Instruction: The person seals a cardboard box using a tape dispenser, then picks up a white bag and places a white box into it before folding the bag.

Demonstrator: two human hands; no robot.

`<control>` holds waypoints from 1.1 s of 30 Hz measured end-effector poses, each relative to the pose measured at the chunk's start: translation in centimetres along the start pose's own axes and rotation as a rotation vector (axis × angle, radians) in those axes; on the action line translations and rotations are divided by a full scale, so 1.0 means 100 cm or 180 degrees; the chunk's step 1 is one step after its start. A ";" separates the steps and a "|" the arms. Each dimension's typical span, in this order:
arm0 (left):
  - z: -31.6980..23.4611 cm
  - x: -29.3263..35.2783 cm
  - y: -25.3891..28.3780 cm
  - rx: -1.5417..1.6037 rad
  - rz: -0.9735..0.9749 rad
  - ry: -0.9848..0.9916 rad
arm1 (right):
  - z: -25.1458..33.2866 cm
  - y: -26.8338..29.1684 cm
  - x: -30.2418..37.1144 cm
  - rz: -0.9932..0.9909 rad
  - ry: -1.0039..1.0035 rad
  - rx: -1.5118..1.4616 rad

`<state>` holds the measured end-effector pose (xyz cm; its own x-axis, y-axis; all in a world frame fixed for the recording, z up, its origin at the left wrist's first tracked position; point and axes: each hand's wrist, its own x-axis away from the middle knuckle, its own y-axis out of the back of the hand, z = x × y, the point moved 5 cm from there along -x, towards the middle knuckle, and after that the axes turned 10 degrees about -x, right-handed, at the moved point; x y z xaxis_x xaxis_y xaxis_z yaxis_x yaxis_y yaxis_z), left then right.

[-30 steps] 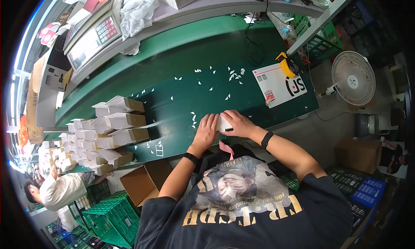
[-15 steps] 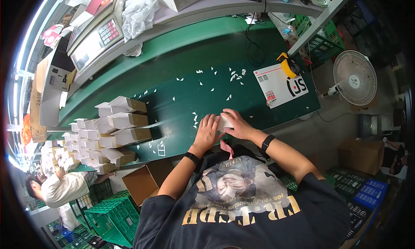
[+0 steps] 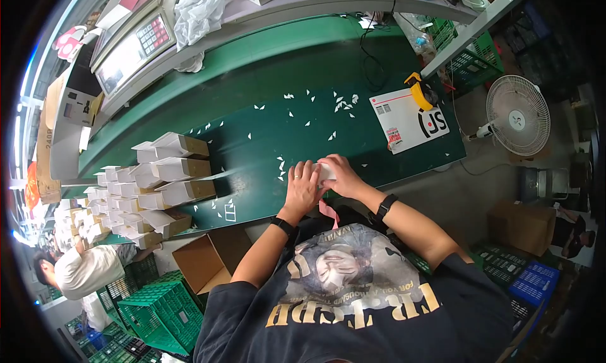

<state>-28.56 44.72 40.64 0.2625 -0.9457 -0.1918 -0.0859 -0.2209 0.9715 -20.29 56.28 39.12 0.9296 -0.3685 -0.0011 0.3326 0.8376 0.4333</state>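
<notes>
Near the front edge of the green table (image 3: 262, 202), both hands close around a small white piece (image 3: 326, 172). My left hand (image 3: 303, 185) covers its left side with the fingers pressed together. From the right, my right hand (image 3: 343, 175) grips it with the fingertips bent over the top. Most of the piece is hidden by the fingers, so its kind cannot be made out. A pink strip (image 3: 328, 213) hangs just below the hands, in front of my shirt. Small white paper scraps (image 3: 344, 104) lie scattered beyond and to the left of the hands.
Rows of open white cartons (image 3: 170, 170) stand at the left. A white mailer (image 3: 410, 123) bearing a yellow tape dispenser (image 3: 421, 93) lies at the right. A fan (image 3: 517, 111) stands past the right edge. Crates (image 3: 161, 316) and a person (image 3: 88, 271) are at lower left.
Both hands have closed further over the white piece, so less of it shows. The view has shifted slightly, moving the table's contents a little to the left.
</notes>
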 end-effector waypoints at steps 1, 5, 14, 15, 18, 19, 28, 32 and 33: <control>0.001 0.000 0.000 0.0028 -0.0016 0.0012 | -0.001 0.002 0.000 -0.0035 0.0032 -0.0047; -0.002 -0.002 0.000 0.0143 -0.0077 0.0083 | -0.003 0.006 0.000 0.0085 0.0052 -0.0134; -0.003 -0.001 0.005 0.0072 -0.0006 0.0125 | -0.010 0.009 -0.009 0.0728 -0.0215 -0.0298; -0.004 0.000 0.005 -0.0012 0.0009 0.0116 | -0.008 0.006 -0.008 0.0725 -0.0254 -0.0247; -0.006 0.003 0.005 -0.0036 0.0069 0.0152 | -0.013 0.007 -0.008 0.0693 -0.0310 -0.0114; -0.006 0.002 0.004 -0.0052 0.0103 0.0169 | -0.015 0.008 -0.008 0.0716 -0.0253 -0.0162; -0.004 0.004 -0.002 -0.0241 -0.0138 0.0091 | -0.014 0.011 -0.004 0.1200 0.0054 -0.0181; -0.006 0.008 -0.005 -0.0172 -0.0184 0.0115 | -0.013 0.013 -0.005 0.1321 0.0140 -0.0060; -0.004 0.007 -0.006 -0.0104 -0.0173 0.0137 | -0.012 0.013 -0.005 0.1354 0.0165 -0.0031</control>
<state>-27.92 44.27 39.97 0.3071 -0.9212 -0.2389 -0.0392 -0.2631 0.9640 -20.14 58.01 38.58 0.9910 0.0313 0.1305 -0.0811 0.9145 0.3964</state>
